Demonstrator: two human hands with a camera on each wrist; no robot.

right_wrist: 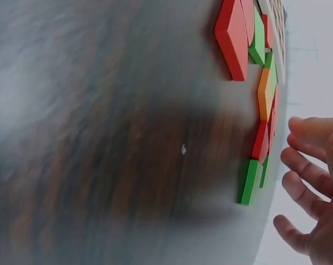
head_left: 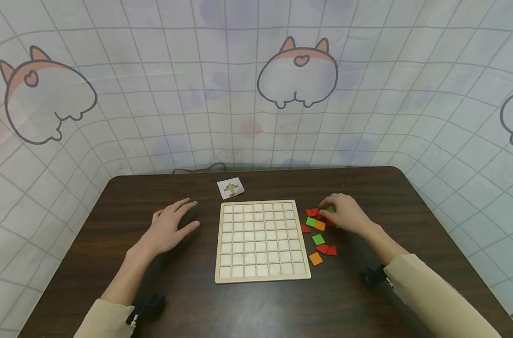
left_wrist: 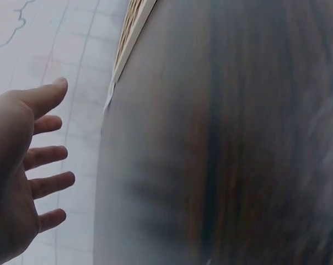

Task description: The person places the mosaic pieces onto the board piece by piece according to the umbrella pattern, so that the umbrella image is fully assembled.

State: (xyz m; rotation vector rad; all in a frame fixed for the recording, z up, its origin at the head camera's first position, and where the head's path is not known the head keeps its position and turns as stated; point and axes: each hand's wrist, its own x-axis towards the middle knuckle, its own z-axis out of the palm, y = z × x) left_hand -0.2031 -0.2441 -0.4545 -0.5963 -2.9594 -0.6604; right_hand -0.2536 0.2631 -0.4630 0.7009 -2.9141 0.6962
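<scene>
My right hand [head_left: 345, 213] reaches over a loose cluster of small flat tiles right of the board. Its fingers bend loosely, and nothing shows between thumb and fingertips in the right wrist view. Near those fingertips lie red tiles, a green tile [head_left: 310, 222] and an orange tile [head_left: 320, 226]; the hand hides part of the cluster. In the right wrist view a dark green tile [right_wrist: 249, 182] sits at the cluster's edge. On the other side, my left hand [head_left: 167, 227] hovers left of the wooden grid board [head_left: 259, 236], fingers spread and holding nothing.
Closer to the front lie another green tile [head_left: 318, 239], a red tile [head_left: 332, 250] and an orange tile [head_left: 316, 258]. Behind the board is a small card [head_left: 231, 188] with a coloured pattern on a grid. A cable [head_left: 201, 169] runs along the dark table's back edge, against the curtain.
</scene>
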